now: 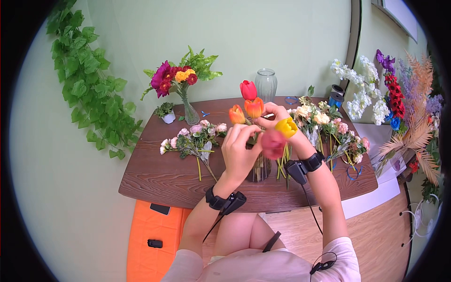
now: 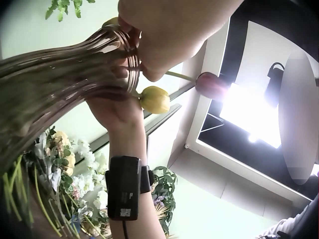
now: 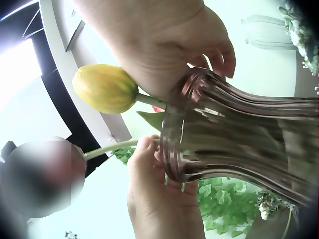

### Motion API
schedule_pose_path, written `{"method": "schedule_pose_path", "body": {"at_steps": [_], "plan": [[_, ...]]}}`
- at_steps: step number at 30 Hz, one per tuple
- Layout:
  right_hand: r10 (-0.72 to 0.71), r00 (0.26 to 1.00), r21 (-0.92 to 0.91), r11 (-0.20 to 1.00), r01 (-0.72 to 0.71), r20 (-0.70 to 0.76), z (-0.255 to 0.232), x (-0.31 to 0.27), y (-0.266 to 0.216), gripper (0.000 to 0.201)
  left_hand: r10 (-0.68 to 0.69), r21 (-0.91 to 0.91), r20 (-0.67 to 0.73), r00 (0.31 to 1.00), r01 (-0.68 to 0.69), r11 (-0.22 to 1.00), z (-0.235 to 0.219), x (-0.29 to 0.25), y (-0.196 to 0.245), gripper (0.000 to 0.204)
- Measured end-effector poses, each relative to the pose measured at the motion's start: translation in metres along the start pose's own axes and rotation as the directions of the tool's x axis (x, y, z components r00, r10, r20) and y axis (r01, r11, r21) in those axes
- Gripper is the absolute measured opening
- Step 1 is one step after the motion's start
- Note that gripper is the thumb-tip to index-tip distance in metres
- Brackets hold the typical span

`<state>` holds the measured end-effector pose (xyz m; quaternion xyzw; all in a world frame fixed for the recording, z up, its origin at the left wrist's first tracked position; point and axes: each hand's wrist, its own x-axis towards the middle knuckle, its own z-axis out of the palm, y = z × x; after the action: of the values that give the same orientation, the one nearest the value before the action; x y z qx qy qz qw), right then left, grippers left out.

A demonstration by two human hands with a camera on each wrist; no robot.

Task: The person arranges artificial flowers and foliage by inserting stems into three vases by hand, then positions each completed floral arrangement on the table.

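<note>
Apparently unreadable label [image 2: 125, 212] on wrist camera [image 2: 123, 184], hands [image 1: 238, 151] at vase [image 3: 239, 129]

Floral workroom, seemingly (tulips [image 1: 254, 107], clear vase [image 1: 266, 86], leafy garland [image 1: 80, 88])

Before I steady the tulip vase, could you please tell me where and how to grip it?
I'd suggest gripping the tulip vase around its neck, coming from the near side in the head view: the glass narrows there below a flared rim, while the left hand and right hand crowd its mouth.
</note>
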<state>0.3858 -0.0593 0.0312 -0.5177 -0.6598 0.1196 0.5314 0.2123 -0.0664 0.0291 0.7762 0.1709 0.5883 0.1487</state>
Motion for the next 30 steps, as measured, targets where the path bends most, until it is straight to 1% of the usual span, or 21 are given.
{"method": "schedule_pose_path", "body": {"at_steps": [1, 3, 4, 5, 7, 8, 10, 11, 13, 14, 16, 17, 19, 23, 25, 27, 29, 30], "plan": [[0.002, 1.000, 0.000, 1.000, -0.002, -0.002, 0.000, -0.002, -0.002, 0.025, 0.055, 0.003, -0.034, 0.998, -0.055, 0.998, 0.000, 0.000, -0.006, 0.013], [0.096, 0.994, 0.123, 0.988, -0.089, -0.050, 0.001, -0.004, -0.010, 0.023, -0.123, -0.177, -0.015, 0.992, 0.118, 0.977, 0.000, -0.003, -0.011, 0.009], [0.096, 0.994, 0.121, 0.989, -0.089, -0.056, 0.001, -0.005, -0.008, 0.021, -0.174, -0.187, -0.039, 0.984, 0.163, 0.969, -0.002, -0.001, -0.009, 0.007], [0.096, 0.994, 0.122, 0.989, -0.088, -0.057, 0.002, -0.006, -0.008, 0.021, -0.163, -0.164, -0.085, 0.983, 0.147, 0.975, 0.001, -0.003, -0.022, 0.007], [0.092, 0.993, 0.213, 0.974, -0.073, -0.079, 0.003, -0.007, -0.007, 0.019, -0.200, -0.189, -0.092, 0.975, 0.181, 0.965, -0.001, -0.005, -0.028, 0.006], [0.093, 0.992, 0.213, 0.974, -0.074, -0.080, 0.005, -0.007, -0.005, 0.019, -0.200, -0.189, -0.091, 0.976, 0.180, 0.965, -0.002, -0.007, -0.029, 0.006], [0.027, 0.987, 0.334, 0.942, 0.028, -0.159, 0.010, -0.007, -0.003, 0.018, -0.163, -0.148, -0.090, 0.983, 0.148, 0.978, -0.006, -0.008, -0.029, 0.005], [0.028, 0.987, 0.335, 0.942, 0.027, -0.159, 0.011, -0.008, -0.002, 0.018, -0.164, -0.148, -0.089, 0.983, 0.149, 0.978, -0.006, -0.010, -0.032, 0.005], [0.021, 0.973, 0.396, 0.915, 0.074, -0.230, 0.013, -0.009, -0.010, 0.018, -0.188, -0.190, -0.065, 0.980, 0.172, 0.967, -0.006, -0.014, -0.037, 0.004], [0.022, 0.973, 0.396, 0.915, 0.073, -0.230, 0.013, -0.010, -0.009, 0.018, -0.188, -0.190, -0.064, 0.980, 0.173, 0.967, -0.006, -0.015, -0.038, 0.004], [0.026, 0.964, 0.421, 0.902, 0.092, -0.265, 0.014, -0.010, -0.007, 0.018, -0.116, -0.173, -0.052, 0.992, 0.105, 0.979, -0.006, -0.016, -0.039, 0.005], [0.027, 0.964, 0.422, 0.902, 0.092, -0.266, 0.014, -0.011, -0.006, 0.018, -0.115, -0.172, -0.051, 0.992, 0.105, 0.979, -0.005, -0.018, -0.042, 0.005], [0.073, 0.957, 0.415, 0.909, 0.052, -0.280, 0.013, -0.012, -0.001, 0.019, -0.209, -0.259, 0.010, 0.978, 0.204, 0.944, -0.004, -0.021, -0.046, 0.008], [0.082, 0.939, 0.445, 0.892, 0.081, -0.335, 0.016, -0.014, 0.001, 0.020, -0.220, -0.312, 0.011, 0.975, 0.212, 0.926, -0.005, -0.020, -0.045, 0.008], [0.153, 0.930, 0.466, 0.884, 0.023, -0.335, 0.015, -0.015, -0.001, 0.020, -0.245, -0.435, -0.054, 0.968, 0.198, 0.878, -0.006, -0.020, -0.043, 0.008], [0.169, 0.926, 0.464, 0.886, 0.007, -0.338, 0.015, -0.017, -0.006, 0.020, -0.260, -0.463, -0.047, 0.964, 0.210, 0.861, -0.008, -0.020, -0.044, 0.008], [0.184, 0.923, 0.463, 0.886, -0.008, -0.337, 0.016, -0.018, -0.006, 0.021, -0.358, -0.588, -0.117, 0.926, 0.226, 0.777, -0.011, -0.018, -0.038, 0.007], [0.210, 0.920, 0.514, 0.858, -0.010, -0.331, 0.017, -0.017, -0.004, 0.021, -0.322, -0.557, -0.132, 0.937, 0.199, 0.806, -0.011, -0.018, -0.042, 0.009]]}}
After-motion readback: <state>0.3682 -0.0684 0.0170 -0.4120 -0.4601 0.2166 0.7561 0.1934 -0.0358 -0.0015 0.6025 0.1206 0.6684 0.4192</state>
